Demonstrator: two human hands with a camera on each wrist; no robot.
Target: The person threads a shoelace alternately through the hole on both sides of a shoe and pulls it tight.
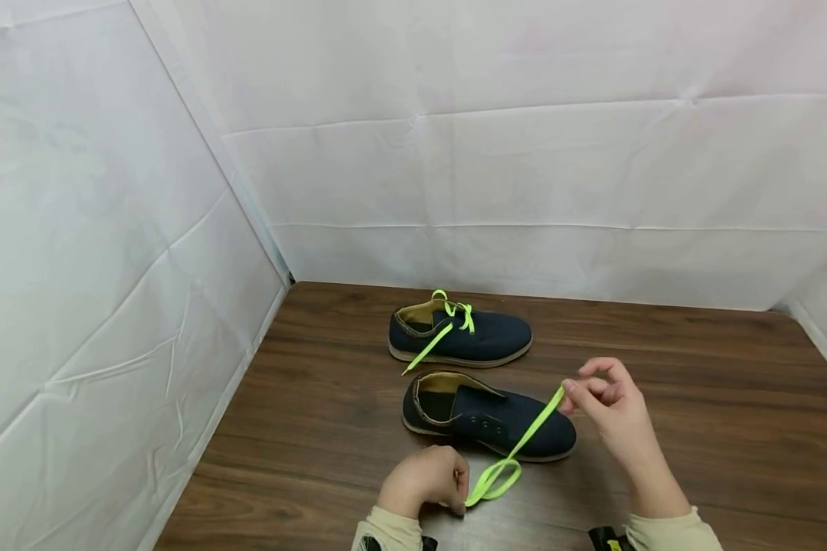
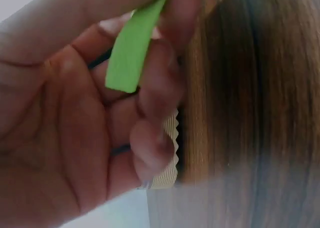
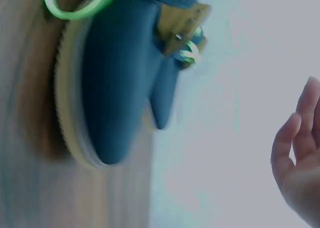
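A bright green flat shoelace [image 1: 538, 421] stretches between both hands, with loose loops near the left one. My left hand [image 1: 427, 478] pinches it low, in front of the nearer shoe; in the left wrist view a flat lace end [image 2: 130, 58] sticks out below the thumb. Beyond the toe, my right hand [image 1: 616, 413] holds the other part raised between thumb and forefinger. The nearer navy shoe [image 1: 517, 409], its eyelets bare, points right. In the right wrist view, the shoe's toe [image 3: 112, 88] is large and the right fingers [image 3: 285, 143] show at the edge.
A second navy shoe [image 1: 503, 337] lies parallel behind the first, with a green lace [image 1: 430, 349] through its eyelets and one end hanging over its side. Both shoes stand on a brown wooden table [image 1: 317, 398]. White sheeting [image 1: 524, 168] encloses the back and sides.
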